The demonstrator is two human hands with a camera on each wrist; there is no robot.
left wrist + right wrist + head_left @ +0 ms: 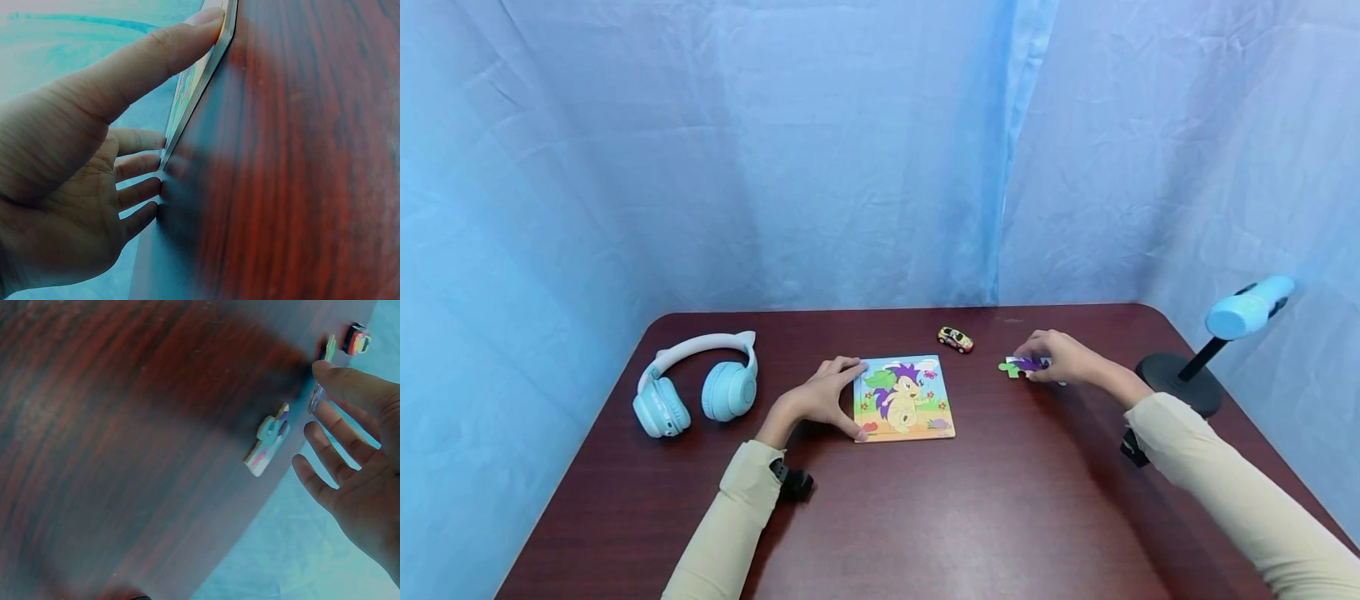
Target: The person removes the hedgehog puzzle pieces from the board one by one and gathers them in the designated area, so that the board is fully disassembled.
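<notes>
A square hedgehog picture puzzle (917, 417) lies flat on the table. My left hand (825, 393) spans its left side, thumb at the near corner and fingertips at the far one. The left wrist view shows that thumb (169, 53) against the board's edge (199, 90), with the other fingers nearly straight. Farther right, my right hand (1060, 358) pinches a green and purple puzzle piece (1011, 368) between thumb and index finger, close over the table. Its other fingers are spread in the right wrist view. A second puzzle piece (269, 447) lies beside this hand, mostly hidden in the head view.
A yellow and red toy car (955, 339) stands behind the puzzle, toward the table's back edge. Blue and white cat-ear headphones (730, 391) lie at the left. To the right, a blue microphone-shaped object (1243, 312) rises on a black round base (1180, 385). Blue curtains surround the table.
</notes>
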